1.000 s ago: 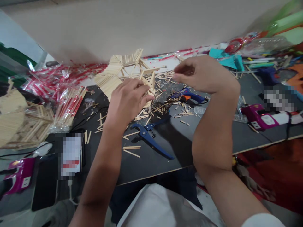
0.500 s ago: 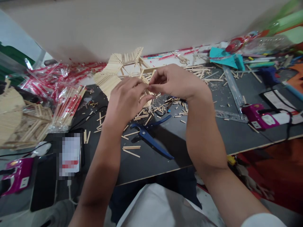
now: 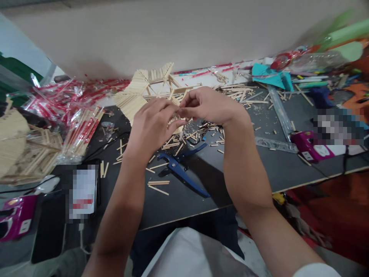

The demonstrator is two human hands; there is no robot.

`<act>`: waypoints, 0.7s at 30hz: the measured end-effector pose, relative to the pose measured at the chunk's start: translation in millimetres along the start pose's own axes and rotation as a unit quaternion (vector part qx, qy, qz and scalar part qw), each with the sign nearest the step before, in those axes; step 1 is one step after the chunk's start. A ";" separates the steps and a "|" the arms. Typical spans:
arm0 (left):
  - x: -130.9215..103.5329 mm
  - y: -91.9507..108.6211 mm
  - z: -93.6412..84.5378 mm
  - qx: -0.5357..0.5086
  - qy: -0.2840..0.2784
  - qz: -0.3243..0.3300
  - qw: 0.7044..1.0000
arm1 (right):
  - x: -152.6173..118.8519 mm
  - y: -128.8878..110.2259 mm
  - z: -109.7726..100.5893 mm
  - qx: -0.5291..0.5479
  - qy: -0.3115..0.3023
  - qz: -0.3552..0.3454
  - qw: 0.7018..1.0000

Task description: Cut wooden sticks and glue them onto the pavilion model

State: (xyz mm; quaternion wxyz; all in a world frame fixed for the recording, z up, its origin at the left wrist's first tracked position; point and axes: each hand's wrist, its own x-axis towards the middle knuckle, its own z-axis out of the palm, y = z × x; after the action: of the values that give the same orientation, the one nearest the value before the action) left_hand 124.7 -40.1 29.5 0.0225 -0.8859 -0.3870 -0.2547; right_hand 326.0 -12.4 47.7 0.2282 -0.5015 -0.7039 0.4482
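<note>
A model built of thin wooden sticks [image 3: 129, 100] stands at the back middle of the table, its slatted surface showing to the left of my hands. My left hand [image 3: 152, 122] is curled over its near right part, thumb and fingers gripping it. Right beside those fingers, my right hand [image 3: 209, 104] is closed in a pinch, fingertips almost touching the left ones. Whatever is between the right fingertips is too small to make out. Below the hands lie blue-handled cutters [image 3: 181, 173] and several short cut sticks [image 3: 158, 182].
At left are packets of chopsticks in wrappers [image 3: 82, 130], a second stick structure [image 3: 13, 142], a phone [image 3: 49, 223] and a magenta box [image 3: 21, 215]. On the right lie clear rulers [image 3: 279, 111], another magenta box [image 3: 308, 145] and blue-green paper [image 3: 269, 77]. A wall stands behind.
The view has shifted slightly. Both hands stay at the same part of the stick model, with the right fingers still pinched beside the left ones.
</note>
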 end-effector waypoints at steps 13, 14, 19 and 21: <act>-2.3 -10.8 -5.1 -0.056 -0.015 0.006 0.998 | -1.4 -4.2 1.8 -0.003 -0.002 0.002 1.000; -2.5 -11.6 -5.9 -0.065 -0.017 0.004 0.998 | -1.6 -4.6 1.8 -0.007 -0.002 0.000 1.000; -2.6 -12.6 -7.0 -0.080 -0.010 -0.004 0.997 | -2.7 -6.0 2.0 -0.035 0.005 0.018 0.999; -2.6 -12.0 -6.6 -0.073 -0.007 -0.002 0.997 | -2.4 -6.3 2.4 -0.039 0.008 0.027 0.999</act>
State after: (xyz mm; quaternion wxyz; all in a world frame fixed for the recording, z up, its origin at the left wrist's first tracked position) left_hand 112.1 -35.0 32.1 -0.0454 -0.8862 -0.3689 -0.2765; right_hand 322.0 -16.2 52.2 0.2025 -0.5323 -0.7054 0.4220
